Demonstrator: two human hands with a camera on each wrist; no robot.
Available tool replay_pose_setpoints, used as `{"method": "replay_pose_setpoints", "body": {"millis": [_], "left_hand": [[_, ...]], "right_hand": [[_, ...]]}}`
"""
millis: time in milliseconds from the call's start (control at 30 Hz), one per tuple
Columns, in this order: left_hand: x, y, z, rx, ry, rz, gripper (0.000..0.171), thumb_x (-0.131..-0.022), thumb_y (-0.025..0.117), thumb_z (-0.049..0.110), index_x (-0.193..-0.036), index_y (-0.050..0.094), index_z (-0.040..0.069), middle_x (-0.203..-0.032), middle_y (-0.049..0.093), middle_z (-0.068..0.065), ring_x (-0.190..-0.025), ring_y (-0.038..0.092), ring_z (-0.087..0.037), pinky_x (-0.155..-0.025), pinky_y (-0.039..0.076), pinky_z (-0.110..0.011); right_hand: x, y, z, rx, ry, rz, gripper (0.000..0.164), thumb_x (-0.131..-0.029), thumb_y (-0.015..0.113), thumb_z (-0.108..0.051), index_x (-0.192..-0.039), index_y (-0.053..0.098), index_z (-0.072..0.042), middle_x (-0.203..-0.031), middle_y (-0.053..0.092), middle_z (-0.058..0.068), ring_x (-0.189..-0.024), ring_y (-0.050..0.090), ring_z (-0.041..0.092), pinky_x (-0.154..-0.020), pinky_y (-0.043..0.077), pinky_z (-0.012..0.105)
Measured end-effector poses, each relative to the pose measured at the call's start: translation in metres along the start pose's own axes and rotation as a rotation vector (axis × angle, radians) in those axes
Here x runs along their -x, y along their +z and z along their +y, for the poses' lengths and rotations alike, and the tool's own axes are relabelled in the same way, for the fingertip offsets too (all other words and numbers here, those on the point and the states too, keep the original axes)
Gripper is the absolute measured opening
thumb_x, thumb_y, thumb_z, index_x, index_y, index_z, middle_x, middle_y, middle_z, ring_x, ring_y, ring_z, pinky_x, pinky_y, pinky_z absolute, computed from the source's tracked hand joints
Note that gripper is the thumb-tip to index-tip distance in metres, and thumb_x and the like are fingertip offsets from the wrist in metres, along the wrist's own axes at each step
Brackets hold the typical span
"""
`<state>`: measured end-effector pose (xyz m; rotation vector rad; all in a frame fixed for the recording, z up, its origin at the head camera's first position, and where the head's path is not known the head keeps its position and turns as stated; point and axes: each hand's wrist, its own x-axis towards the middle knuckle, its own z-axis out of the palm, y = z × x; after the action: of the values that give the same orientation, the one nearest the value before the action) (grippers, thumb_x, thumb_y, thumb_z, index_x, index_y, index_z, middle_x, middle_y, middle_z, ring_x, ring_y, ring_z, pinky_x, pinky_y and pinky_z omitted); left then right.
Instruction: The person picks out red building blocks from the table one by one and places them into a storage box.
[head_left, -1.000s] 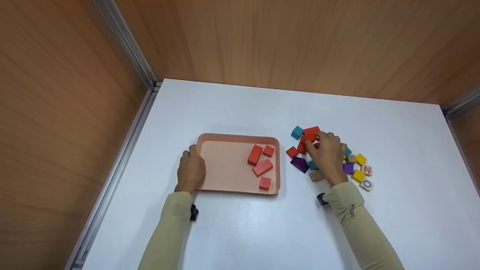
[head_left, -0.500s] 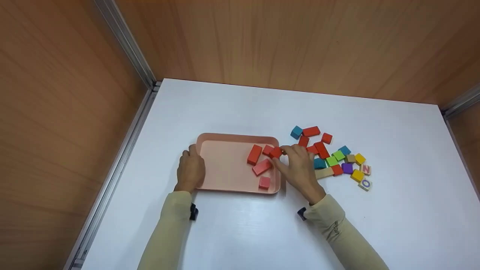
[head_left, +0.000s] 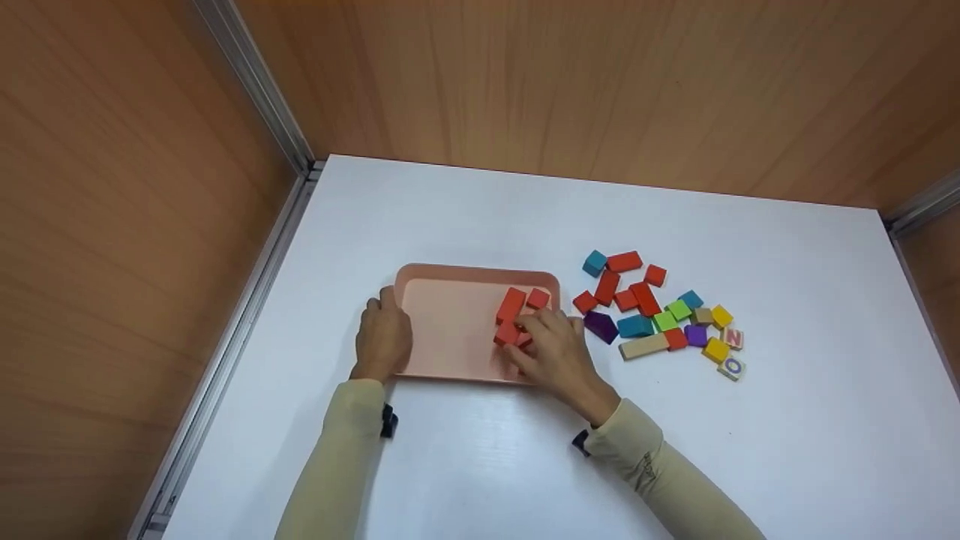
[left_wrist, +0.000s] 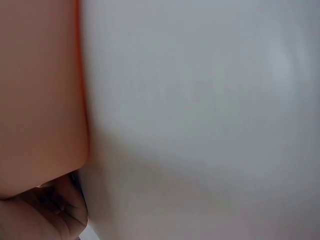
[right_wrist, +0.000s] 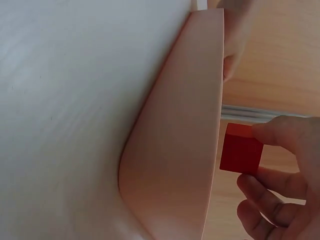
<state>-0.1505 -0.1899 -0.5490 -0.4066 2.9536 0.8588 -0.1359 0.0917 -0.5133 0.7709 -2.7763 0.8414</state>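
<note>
My left hand point(head_left: 383, 337) grips the left edge of a pink tray point(head_left: 442, 330); the left wrist view catches its curled fingers point(left_wrist: 72, 205) at the tray's end. Over the right half of the tray, my right hand point(head_left: 561, 356) pinches a red cube point(right_wrist: 241, 152) between thumb and fingers. In the right wrist view the cube shows just above the tray's rim. A long red block point(head_left: 511, 304) and a small red cube point(head_left: 538, 298) lie in the tray near the fingertips. The hand covers most of the other blocks there.
Right of the tray, loose blocks are scattered on the white table: several red ones point(head_left: 624, 262), a purple prism point(head_left: 601, 327), teal point(head_left: 636, 326), green point(head_left: 664, 321) and yellow point(head_left: 716, 350) blocks, and letter tiles point(head_left: 732, 367). Wood panels point(head_left: 562, 90) stand behind and at the sides.
My right hand has moved left from the block pile, carrying a red cube over the tray's right rim and further inward. My left hand has stayed on the tray's left edge.
</note>
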Motion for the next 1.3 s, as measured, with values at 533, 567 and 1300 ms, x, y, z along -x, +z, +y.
{"method": "replay_pose_setpoints", "body": {"millis": [533, 567, 1300], "left_hand": [[-0.004, 0.000, 0.001, 0.007, -0.034, -0.043, 0.045, -0.107, 0.037, 0.015, -0.149, 0.030, 0.002, -0.118, 0.048, -0.021, -0.110, 0.051, -0.035, -0.088, 0.047, -0.048], [-0.004, 0.000, 0.001, 0.007, -0.038, -0.047, 0.045, -0.107, 0.036, 0.015, -0.149, 0.030, 0.002, -0.119, 0.047, -0.021, -0.110, 0.051, -0.035, -0.088, 0.047, -0.048], [-0.004, 0.000, -0.001, 0.006, -0.048, -0.037, 0.044, -0.107, 0.036, 0.016, -0.148, 0.030, 0.003, -0.116, 0.048, -0.020, -0.107, 0.051, -0.034, -0.086, 0.047, -0.048]], "right_hand": [[0.006, 0.016, 0.003, 0.012, -0.030, -0.176, 0.042, -0.083, 0.084, -0.034, -0.116, 0.070, -0.012, -0.106, 0.063, 0.003, -0.104, 0.055, 0.022, -0.088, 0.037, 0.047], [0.006, 0.016, 0.003, 0.011, -0.025, -0.184, 0.042, -0.083, 0.084, -0.035, -0.116, 0.070, -0.012, -0.107, 0.063, 0.002, -0.104, 0.055, 0.022, -0.087, 0.037, 0.046], [-0.005, -0.002, 0.014, -0.038, 0.033, -0.034, 0.033, -0.086, 0.081, -0.026, -0.114, 0.071, -0.011, -0.109, 0.065, 0.002, -0.100, 0.058, 0.022, -0.084, 0.036, 0.044]]}}
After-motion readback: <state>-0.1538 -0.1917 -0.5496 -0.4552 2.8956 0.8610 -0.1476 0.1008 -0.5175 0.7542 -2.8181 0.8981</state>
